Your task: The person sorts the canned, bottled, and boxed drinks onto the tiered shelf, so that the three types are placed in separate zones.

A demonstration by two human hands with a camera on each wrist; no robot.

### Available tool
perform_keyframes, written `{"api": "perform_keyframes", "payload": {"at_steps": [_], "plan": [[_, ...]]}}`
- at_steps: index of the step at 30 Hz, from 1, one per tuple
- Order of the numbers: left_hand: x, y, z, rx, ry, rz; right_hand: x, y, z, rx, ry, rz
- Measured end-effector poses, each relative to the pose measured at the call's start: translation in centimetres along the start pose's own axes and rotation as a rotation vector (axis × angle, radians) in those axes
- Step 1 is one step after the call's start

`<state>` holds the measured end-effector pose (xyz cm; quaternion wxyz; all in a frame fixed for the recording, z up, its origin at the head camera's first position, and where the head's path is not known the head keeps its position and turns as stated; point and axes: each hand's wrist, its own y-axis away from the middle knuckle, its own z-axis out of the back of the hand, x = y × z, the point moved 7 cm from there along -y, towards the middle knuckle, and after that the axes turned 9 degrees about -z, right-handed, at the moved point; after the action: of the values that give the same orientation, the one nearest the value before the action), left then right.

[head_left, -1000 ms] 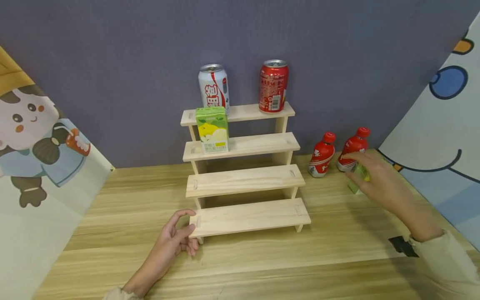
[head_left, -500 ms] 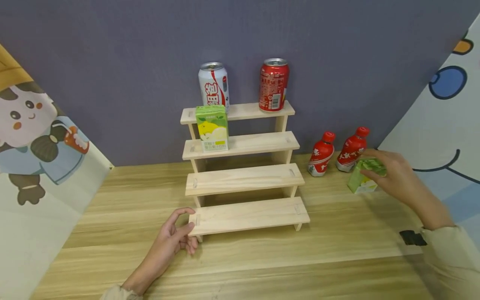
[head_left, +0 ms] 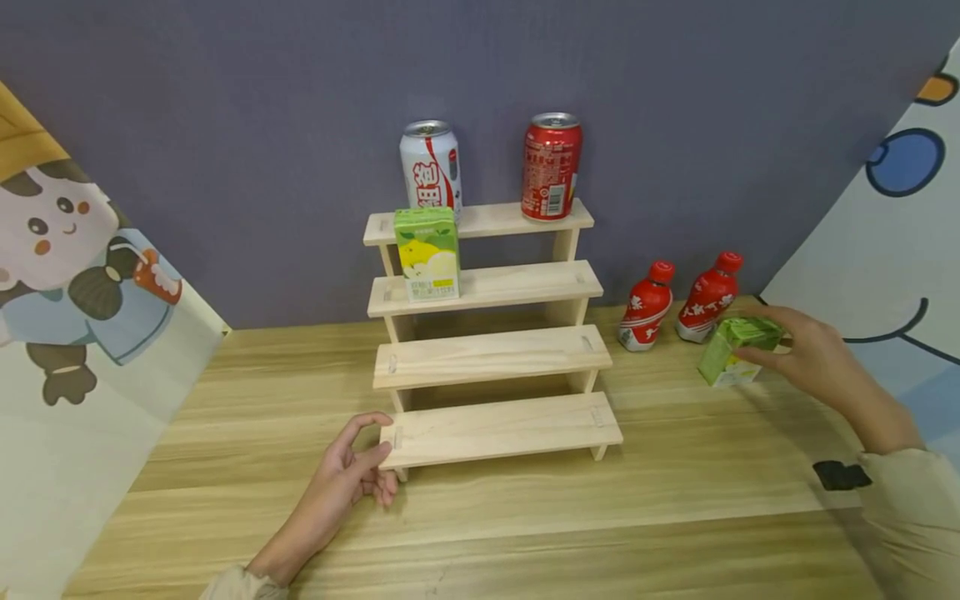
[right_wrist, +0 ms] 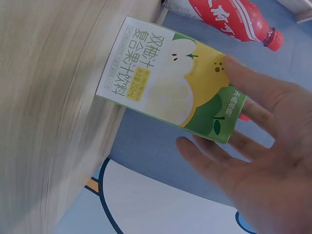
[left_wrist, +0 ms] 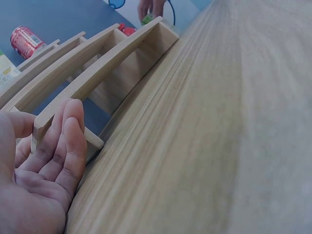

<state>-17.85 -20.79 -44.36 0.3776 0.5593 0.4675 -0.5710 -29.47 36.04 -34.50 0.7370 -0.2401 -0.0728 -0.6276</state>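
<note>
My left hand [head_left: 333,492] grips the left end of the lowest step of a pale wooden four-step stand [head_left: 495,432]; in the left wrist view its thumb and fingers [left_wrist: 73,141] are around the board's corner. On the right, my right hand [head_left: 825,367] holds a green juice carton [head_left: 731,354] near its top. The right wrist view shows the thumb on the front of this carton [right_wrist: 165,83], with fingers behind it. The carton stands upright on the table. A matching carton [head_left: 429,258] is on the second step from the top, at its left.
A white can [head_left: 431,171] and a red can [head_left: 551,171] stand on the top step. Two red bottles [head_left: 647,308] [head_left: 708,300] are between the stand and the right carton. A black object [head_left: 842,476] lies near my right sleeve. A dark wall [head_left: 300,167] rises behind.
My right hand has moved right from beside the far red bottle to the green carton and now holds it. The left hand keeps its grip on the stand.
</note>
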Motion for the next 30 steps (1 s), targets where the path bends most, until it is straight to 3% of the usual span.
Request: {"api": "perform_keyframes", "payload": {"at_steps": [7,14,30], "plan": [[0.0,-0.1,0.0,-0.002,0.002,0.003,-0.5,0.2,0.4,-0.063,0.036,0.03],[0.0,0.0,0.1,-0.004,0.001,-0.001,-1.0,0.1,0.4,-0.029,-0.012,-0.006],[0.0,-0.1,0.0,-0.01,0.0,0.006,-0.9,0.1,0.5,0.0,0.0,-0.041]]}}
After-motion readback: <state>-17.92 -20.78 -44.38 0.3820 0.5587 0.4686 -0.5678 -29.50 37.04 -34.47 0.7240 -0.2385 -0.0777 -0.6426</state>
